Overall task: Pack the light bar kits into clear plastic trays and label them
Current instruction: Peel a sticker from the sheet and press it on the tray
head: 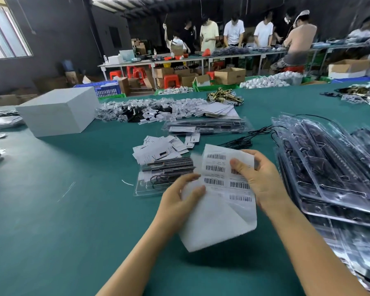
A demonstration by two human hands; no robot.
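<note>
Holding the sticker sheet (pixel 220 189) up over the green table (pixel 73 210), we pinch it with our left hand (pixel 179 199) and right hand (pixel 259 180). Our right thumb (pixel 237 167) presses one sticker. Pulling fast could tear it. The packed tray (pixel 158 178) waits just behind.

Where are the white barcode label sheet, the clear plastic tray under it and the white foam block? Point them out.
white barcode label sheet (pixel 217 218): head view, blank lower backing.
clear plastic tray (pixel 150 184): head view, left half holding black cable.
white foam block (pixel 58 111): head view, front face.
</note>
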